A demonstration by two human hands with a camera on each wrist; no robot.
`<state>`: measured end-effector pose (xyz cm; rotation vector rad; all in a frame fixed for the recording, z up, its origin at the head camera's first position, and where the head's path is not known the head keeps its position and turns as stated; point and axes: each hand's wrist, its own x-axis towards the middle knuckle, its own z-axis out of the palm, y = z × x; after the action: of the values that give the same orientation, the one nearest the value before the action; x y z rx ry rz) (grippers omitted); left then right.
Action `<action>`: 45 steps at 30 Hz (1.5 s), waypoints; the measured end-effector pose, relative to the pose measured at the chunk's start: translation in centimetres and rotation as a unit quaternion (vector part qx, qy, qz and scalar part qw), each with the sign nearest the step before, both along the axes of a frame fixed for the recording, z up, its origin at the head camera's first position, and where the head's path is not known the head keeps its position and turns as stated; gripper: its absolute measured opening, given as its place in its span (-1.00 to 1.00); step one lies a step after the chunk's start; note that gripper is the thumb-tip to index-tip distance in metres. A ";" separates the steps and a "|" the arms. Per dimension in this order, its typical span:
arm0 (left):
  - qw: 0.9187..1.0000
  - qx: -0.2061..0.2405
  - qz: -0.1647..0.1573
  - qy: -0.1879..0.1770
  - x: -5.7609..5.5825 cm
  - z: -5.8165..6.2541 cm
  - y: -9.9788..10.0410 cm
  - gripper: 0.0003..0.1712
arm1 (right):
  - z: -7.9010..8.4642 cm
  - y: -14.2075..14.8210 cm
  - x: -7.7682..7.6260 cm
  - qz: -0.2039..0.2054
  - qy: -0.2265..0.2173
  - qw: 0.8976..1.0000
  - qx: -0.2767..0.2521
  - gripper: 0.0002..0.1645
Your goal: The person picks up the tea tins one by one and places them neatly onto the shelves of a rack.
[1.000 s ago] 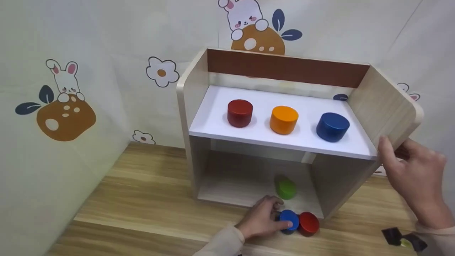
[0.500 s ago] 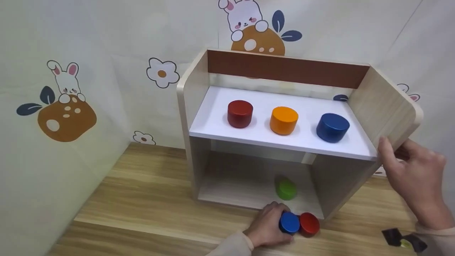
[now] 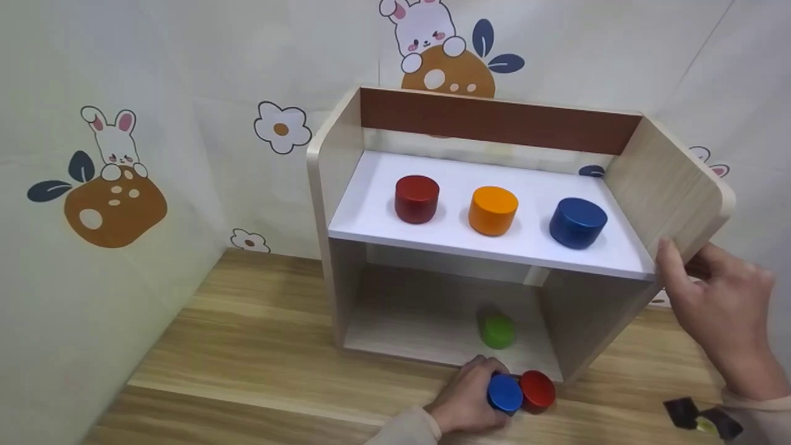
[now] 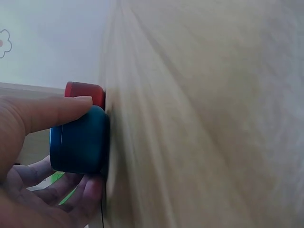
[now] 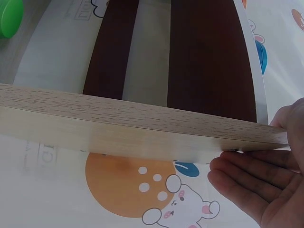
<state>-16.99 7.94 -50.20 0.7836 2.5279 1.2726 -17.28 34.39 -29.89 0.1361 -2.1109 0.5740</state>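
Observation:
My left hand [image 3: 465,398] holds a blue cylindrical block [image 3: 505,394] at the front of a small wooden shelf unit [image 3: 426,247]. In the left wrist view the thumb lies on one side of this block [image 4: 78,142] and the fingers curl beneath and behind it, low over the tabletop. Right beside it stands a red cylindrical block [image 3: 537,391]. My right hand [image 3: 729,303] grips the front edge of the unit's right side panel [image 3: 673,179]. The right wrist view shows its fingers along the outer face of that panel [image 5: 142,114], the thumb mostly hidden.
On the white upper board [image 3: 445,244] stand a dark red block [image 3: 417,199], an orange block [image 3: 493,211] and a blue block [image 3: 578,223]. A green block [image 3: 498,332] sits in the lower compartment. Behind hangs a rabbit-patterned wall covering [image 3: 247,62].
My left hand has closed round the blue block, its thumb moving from the block's top to the near side. The block has shifted slightly toward me. The right hand stays on the panel.

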 end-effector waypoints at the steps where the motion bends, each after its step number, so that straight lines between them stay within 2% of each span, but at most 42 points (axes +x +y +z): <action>1: 1.000 0.004 0.002 -0.004 0.0 0.2 -0.1 -0.34 | 0.0 0.0 0.0 -0.002 -0.003 1.000 0.000 -0.57; 4: 1.000 0.015 0.008 -0.006 -0.1 0.8 -0.5 -0.31 | 0.0 0.0 0.0 -0.006 -0.006 1.000 0.001 -0.57; 10: 0.999 0.034 0.023 0.021 -0.7 2.2 -1.5 -0.29 | 0.0 0.0 0.0 -0.013 -0.008 1.000 0.002 -0.57; 15: 0.997 0.054 0.041 0.022 -1.7 3.2 -2.4 -0.29 | 0.0 -0.1 0.0 -0.011 -0.007 1.000 0.002 -0.57; 21: 0.995 0.071 0.069 0.023 -3.1 3.9 -3.5 -0.30 | 0.1 -0.1 0.0 -0.020 -0.024 0.999 0.006 -0.58; 25: 0.992 0.088 0.090 0.026 -3.9 3.8 -4.1 -0.26 | 0.1 0.0 0.0 -0.021 -0.028 0.999 0.005 -0.58; 31: 0.987 0.102 0.121 0.033 -5.2 2.8 -4.6 -0.19 | 0.0 -0.1 0.1 -0.020 -0.034 0.999 0.001 -0.59; 38: 0.985 0.103 0.124 0.065 -6.7 1.6 -5.0 -0.34 | 0.1 -0.3 0.2 -0.030 -0.059 0.998 -0.003 -0.56; 45: 0.985 0.086 0.128 0.082 -7.4 0.7 -4.8 -0.37 | 0.0 -0.4 0.3 -0.032 -0.062 0.998 0.000 -0.56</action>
<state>-24.42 3.18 -49.50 0.6353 2.7483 1.5854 -17.00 34.00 -29.90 0.0328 -2.2278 0.5557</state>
